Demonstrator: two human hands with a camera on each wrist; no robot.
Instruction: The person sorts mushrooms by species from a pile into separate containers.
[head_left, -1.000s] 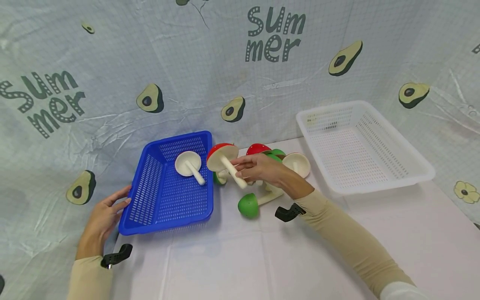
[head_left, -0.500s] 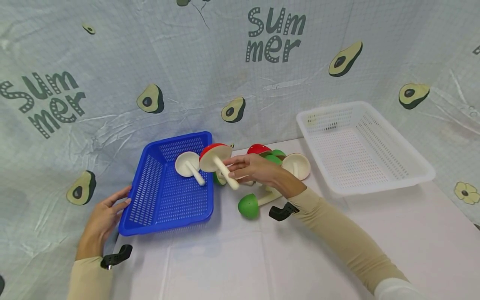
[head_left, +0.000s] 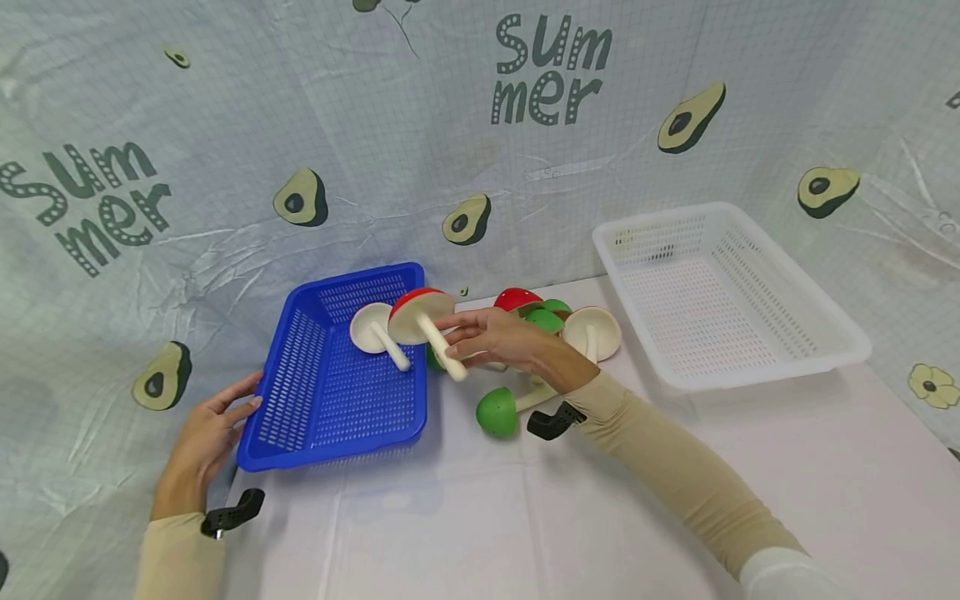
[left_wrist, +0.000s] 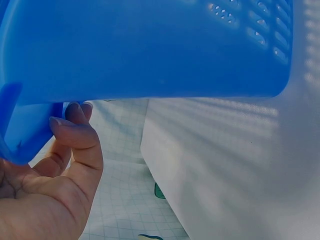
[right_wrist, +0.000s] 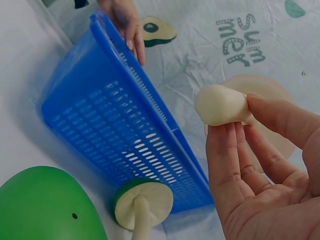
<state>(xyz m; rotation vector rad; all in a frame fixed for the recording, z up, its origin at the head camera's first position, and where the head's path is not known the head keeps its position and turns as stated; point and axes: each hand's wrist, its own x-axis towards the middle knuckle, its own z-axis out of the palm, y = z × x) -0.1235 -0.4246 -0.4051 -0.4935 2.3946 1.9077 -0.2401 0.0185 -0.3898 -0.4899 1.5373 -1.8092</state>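
My right hand (head_left: 495, 337) pinches the pale stem of a red-capped toy mushroom (head_left: 420, 317) between thumb and fingers. Its cap overlaps the right rim of the blue basket (head_left: 330, 457) in the head view, and in the right wrist view the stem's end (right_wrist: 220, 105) faces the camera. Inside the basket lies another toy mushroom (head_left: 375, 327), its white underside up. On the basket's left side, my left hand (head_left: 208, 433) holds the rim; the left wrist view shows its curled fingers (left_wrist: 80, 142) at the rim's edge.
Several toy mushrooms lie heaped right of the basket, among them a green one (head_left: 497, 412), a red one (head_left: 516, 299) and one with its white underside showing (head_left: 596, 329). A white basket (head_left: 757, 373) stands at the right. A printed cloth (head_left: 390, 167) hangs behind.
My right hand has carried the red-capped mushroom left, from beside the blue basket to over its right rim. The left hand and both baskets have stayed in place.
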